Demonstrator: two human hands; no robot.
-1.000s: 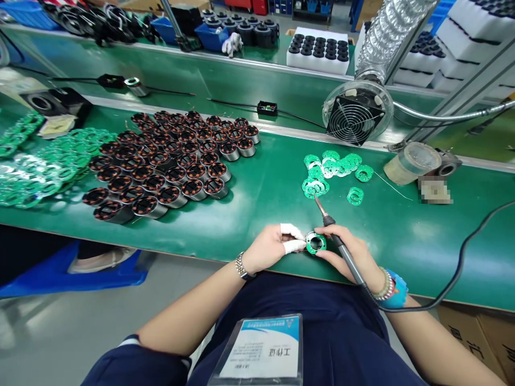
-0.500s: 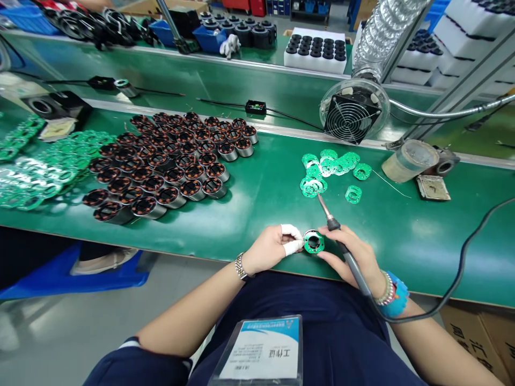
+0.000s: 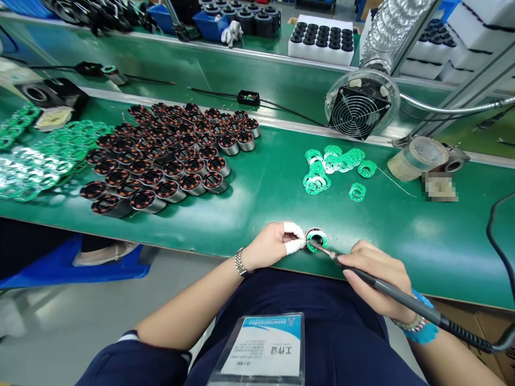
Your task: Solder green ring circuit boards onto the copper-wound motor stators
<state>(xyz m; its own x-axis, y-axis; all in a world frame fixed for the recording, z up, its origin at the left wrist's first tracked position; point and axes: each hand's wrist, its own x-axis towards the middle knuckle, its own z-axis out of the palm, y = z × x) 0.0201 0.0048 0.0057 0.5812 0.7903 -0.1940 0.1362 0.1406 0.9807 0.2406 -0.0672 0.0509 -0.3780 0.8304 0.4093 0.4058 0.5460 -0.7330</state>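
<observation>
My right hand [image 3: 378, 276] grips a soldering iron [image 3: 376, 284] like a pen, its tip pointing left onto a green ring-shaped circuit board [image 3: 317, 247]. That board sits on top of a motor stator near the bench's front edge. With thumb and forefinger, both wrapped in white tape, my left hand [image 3: 277, 244] pinches the left side of this stator; whether a wire is also between the fingertips is too small to tell. Beyond them lie loose green circuit boards [image 3: 338, 163], one [image 3: 357, 192] apart from the rest.
Many wound stators [image 3: 161, 155] stand at left, beside stacked green board panels [image 3: 56, 155]. A fan [image 3: 356, 112] with a foil duct is at the back right, near a cloudy plastic cup [image 3: 418, 158]. The iron's cable [image 3: 493, 230] loops at far right.
My right hand has let go of the stator's side and drawn back right. The iron has swung from pointing away to touching the board. My left hand stays at the stator.
</observation>
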